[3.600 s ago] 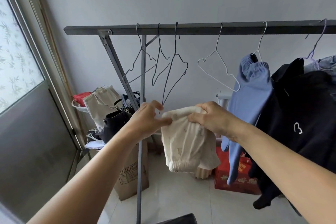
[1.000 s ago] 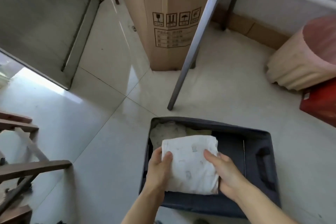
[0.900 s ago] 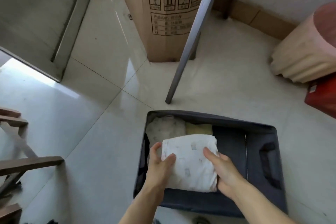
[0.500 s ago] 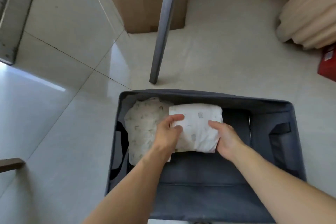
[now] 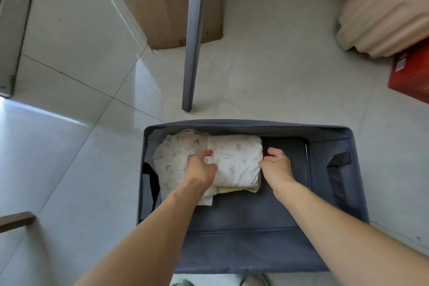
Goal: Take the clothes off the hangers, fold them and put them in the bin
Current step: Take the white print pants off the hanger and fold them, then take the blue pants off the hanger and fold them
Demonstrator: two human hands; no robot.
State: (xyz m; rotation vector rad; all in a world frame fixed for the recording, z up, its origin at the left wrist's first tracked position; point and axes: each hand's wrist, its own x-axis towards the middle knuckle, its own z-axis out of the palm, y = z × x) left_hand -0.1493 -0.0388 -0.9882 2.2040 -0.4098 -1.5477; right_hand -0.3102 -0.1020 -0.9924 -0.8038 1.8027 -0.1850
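Observation:
A dark grey fabric bin [image 5: 246,126] stands on the floor below me. The folded white printed garment [image 5: 236,160] lies in its back left part, on top of a yellow garment [image 5: 234,189] and beside another pale printed garment [image 5: 173,158]. My left hand [image 5: 200,168] grips the folded garment's left edge, with the thumb on top and the fingers tucked under. My right hand [image 5: 276,167] sits at its right edge; the thumb is lifted and loosely curled fingertips just touch the cloth. The hangers and rack bar are out of view.
A grey rack leg [image 5: 193,37] stands on the floor just behind the bin, in front of a cardboard box [image 5: 169,0]. A ribbed beige and pink tub [image 5: 385,9] and a red box [image 5: 411,76] sit at the right. A wooden piece [image 5: 16,220] pokes in at the left.
The folded garment went down from above the bin onto the pile at the back left. My right hand has loosened from its edge. The view has moved closer over the bin.

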